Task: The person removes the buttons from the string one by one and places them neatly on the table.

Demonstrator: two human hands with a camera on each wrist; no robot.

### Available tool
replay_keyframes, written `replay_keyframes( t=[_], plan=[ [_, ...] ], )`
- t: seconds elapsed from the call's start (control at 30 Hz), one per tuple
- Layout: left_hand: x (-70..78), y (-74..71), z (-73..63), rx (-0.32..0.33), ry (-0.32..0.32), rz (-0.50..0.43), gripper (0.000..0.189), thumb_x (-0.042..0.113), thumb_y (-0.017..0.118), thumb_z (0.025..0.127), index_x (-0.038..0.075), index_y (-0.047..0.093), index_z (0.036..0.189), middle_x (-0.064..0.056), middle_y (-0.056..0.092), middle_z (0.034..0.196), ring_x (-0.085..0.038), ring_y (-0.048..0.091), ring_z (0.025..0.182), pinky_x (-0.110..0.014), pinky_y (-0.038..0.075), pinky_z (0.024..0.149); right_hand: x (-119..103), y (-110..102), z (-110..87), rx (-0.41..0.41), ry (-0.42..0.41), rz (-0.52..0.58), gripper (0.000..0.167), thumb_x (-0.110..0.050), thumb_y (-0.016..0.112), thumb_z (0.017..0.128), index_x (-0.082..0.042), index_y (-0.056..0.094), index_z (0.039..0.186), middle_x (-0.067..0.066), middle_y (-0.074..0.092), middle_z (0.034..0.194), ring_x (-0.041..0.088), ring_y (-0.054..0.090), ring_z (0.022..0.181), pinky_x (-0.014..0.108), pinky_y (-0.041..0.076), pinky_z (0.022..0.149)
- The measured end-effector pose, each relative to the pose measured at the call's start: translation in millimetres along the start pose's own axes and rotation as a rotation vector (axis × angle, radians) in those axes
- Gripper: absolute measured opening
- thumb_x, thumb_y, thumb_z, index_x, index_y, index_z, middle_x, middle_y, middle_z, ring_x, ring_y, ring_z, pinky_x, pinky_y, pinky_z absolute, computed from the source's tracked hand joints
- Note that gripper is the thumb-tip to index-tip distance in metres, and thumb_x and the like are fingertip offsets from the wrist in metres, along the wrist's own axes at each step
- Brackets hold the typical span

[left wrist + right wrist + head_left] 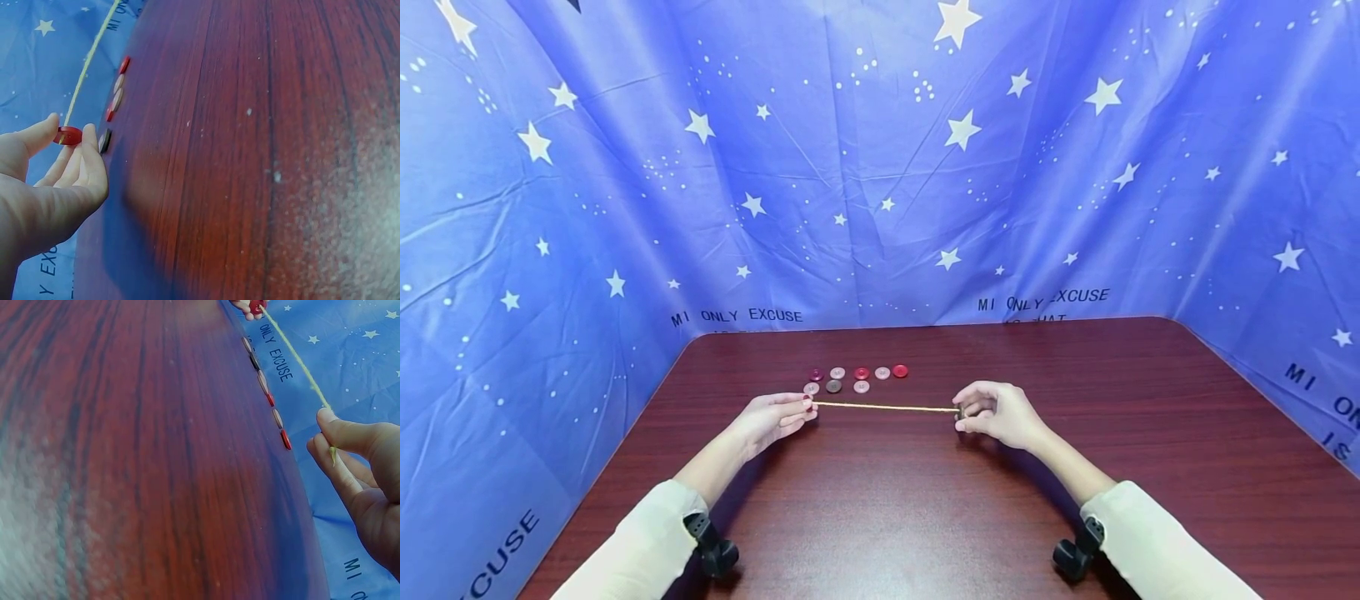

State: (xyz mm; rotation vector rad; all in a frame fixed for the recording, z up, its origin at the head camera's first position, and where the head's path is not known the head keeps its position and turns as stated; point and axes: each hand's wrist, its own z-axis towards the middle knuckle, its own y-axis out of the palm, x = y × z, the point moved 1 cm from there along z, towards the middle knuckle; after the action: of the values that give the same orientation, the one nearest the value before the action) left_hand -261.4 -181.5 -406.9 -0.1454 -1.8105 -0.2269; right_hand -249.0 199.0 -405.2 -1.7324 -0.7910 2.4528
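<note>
A yellow string (887,407) stretches nearly straight between the two hands, above the table. In the left wrist view, my left hand (775,417) pinches a red button (67,135) between thumb and fingers, and the string runs from that button. My right hand (1003,414) pinches the string's other end; a short yellow tail (333,456) hangs below the thumb in the right wrist view. A small dark patch shows at the right fingertips in the head view, and I cannot tell what it is. Just beyond the left fingertips lies a pale pink button (811,388).
Several loose buttons lie in two rows behind the string, among them a dark button (833,386), a maroon button (816,375) and a red button (900,371). The reddish-brown wooden table (880,500) ends at a blue star-patterned cloth (880,167) at the back and sides.
</note>
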Motion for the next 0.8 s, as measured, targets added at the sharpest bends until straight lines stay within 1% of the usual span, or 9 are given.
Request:
replay_keyframes(
  t=[0.23,0.4,0.53,0.67,0.8],
  plan=[
    [2.4,-0.9,0.1,0.01,0.002,-0.009,0.048,0.006,0.055,0.095,-0.014,0.039,0.136,0.009,0.072,0.088,-0.002,0.068,0.085,-0.017,0.054,0.079,0.8,-0.8,-0.3,0.006,0.008,-0.006,0.04,-0.001,0.081,0.071,0.011,0.062,0.104,0.027,0.071,0.086,0.007,0.067,0.068,0.025,0.057,0.062],
    [4.5,-2.1,-0.8,0.024,0.003,-0.02,0.05,0.007,0.058,0.094,-0.014,0.039,0.136,0.009,0.072,0.09,-0.002,0.068,0.084,-0.017,0.054,0.08,2.4,-1.7,-0.3,0.012,0.008,0.0,0.04,-0.001,0.081,0.071,0.011,0.062,0.104,0.028,0.07,0.087,0.008,0.068,0.068,0.026,0.057,0.062],
    [4.6,-2.0,-0.8,0.021,0.01,-0.014,0.051,0.008,0.057,0.095,-0.015,0.038,0.136,0.009,0.072,0.093,-0.002,0.068,0.085,-0.018,0.054,0.082,3.0,-2.4,-0.7,0.011,0.013,0.008,0.04,0.0,0.08,0.071,0.012,0.062,0.105,0.029,0.07,0.087,0.007,0.067,0.067,0.027,0.058,0.062],
    [3.9,1.8,1.8,0.014,0.017,-0.004,0.051,0.009,0.057,0.095,-0.014,0.039,0.136,0.007,0.072,0.097,-0.003,0.068,0.087,-0.019,0.054,0.084,2.6,-2.2,-0.7,0.01,0.019,0.013,0.041,0.0,0.08,0.071,0.012,0.062,0.105,0.029,0.07,0.088,0.007,0.067,0.067,0.027,0.058,0.062],
    [4.1,9.8,6.9,0.014,0.015,-0.02,0.049,0.007,0.053,0.097,-0.014,0.037,0.138,0.006,0.071,0.095,-0.003,0.068,0.086,-0.019,0.054,0.083,2.2,-1.8,-0.3,0.01,0.015,0.014,0.039,0.0,0.08,0.071,0.011,0.063,0.105,0.03,0.07,0.089,0.007,0.067,0.069,0.026,0.058,0.062]
  ],
)
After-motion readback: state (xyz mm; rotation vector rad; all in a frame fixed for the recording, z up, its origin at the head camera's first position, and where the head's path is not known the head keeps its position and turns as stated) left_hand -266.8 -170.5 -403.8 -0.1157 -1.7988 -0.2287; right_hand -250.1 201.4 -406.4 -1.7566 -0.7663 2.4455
